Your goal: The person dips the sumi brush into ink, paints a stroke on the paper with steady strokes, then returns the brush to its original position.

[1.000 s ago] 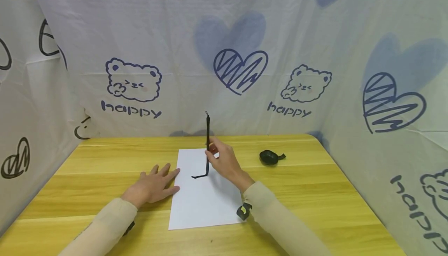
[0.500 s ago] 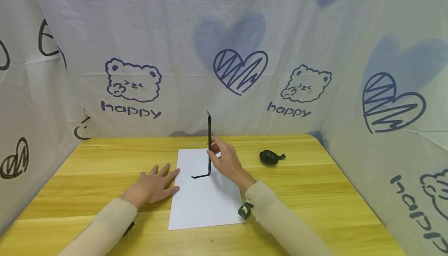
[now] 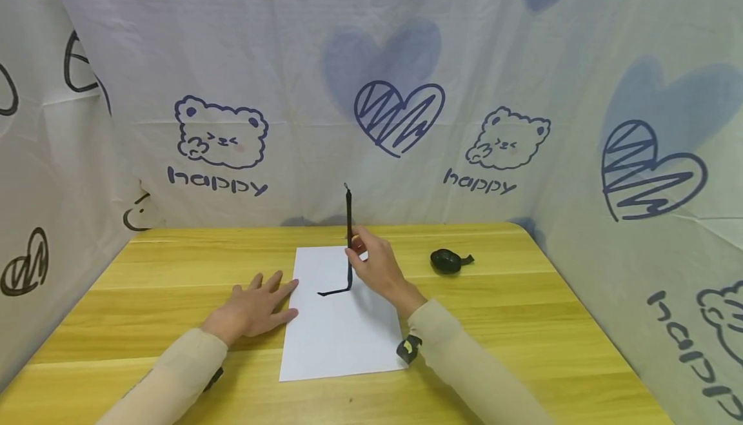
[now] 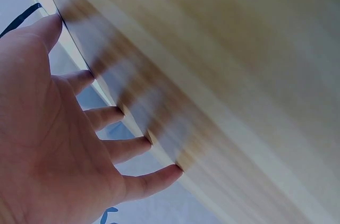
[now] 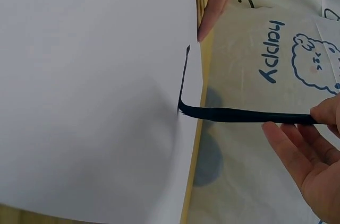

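- Patterned cloth backs the table; head view: right hand pinches an upright brush on paper; left hand touches the paper's nine-o'clock edge.
- Left wrist: fingers spread.
- Right wrist: brush tip meets a black stroke's six-o'clock end.

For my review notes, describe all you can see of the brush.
The brush is slim and black, with a small loop at its top; the handle's material is unclear. It stands nearly upright, pinched between the right hand's thumb and fingers. Its dark bristles bend against the white paper, at one end of a black line.
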The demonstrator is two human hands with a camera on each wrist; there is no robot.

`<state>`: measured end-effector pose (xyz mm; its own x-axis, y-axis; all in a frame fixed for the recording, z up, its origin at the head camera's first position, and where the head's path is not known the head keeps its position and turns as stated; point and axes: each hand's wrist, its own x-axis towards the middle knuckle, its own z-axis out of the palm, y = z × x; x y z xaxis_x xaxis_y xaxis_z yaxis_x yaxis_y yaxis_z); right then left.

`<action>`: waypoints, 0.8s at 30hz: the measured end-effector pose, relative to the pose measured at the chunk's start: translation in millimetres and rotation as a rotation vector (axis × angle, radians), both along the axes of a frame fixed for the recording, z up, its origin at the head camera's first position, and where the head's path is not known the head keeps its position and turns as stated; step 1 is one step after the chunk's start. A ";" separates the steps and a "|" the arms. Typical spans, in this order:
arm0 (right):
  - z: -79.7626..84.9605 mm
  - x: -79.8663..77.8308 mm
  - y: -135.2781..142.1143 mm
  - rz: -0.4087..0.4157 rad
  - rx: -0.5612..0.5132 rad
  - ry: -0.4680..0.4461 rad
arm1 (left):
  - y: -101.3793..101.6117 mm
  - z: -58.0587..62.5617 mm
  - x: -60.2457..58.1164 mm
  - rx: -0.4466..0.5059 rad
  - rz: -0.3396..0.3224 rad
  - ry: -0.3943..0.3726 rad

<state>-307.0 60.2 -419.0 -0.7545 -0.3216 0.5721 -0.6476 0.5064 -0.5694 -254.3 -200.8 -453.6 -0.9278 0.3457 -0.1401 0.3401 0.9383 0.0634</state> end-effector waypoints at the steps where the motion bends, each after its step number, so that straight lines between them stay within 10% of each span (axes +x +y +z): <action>1: 0.1 0.0 0.4 0.000 0.002 0.000 | 0.0 0.1 0.0 0.001 0.000 0.000; 24: -0.6 -1.9 6.1 -0.022 0.026 0.014 | -0.7 -3.2 -1.8 0.000 0.002 0.002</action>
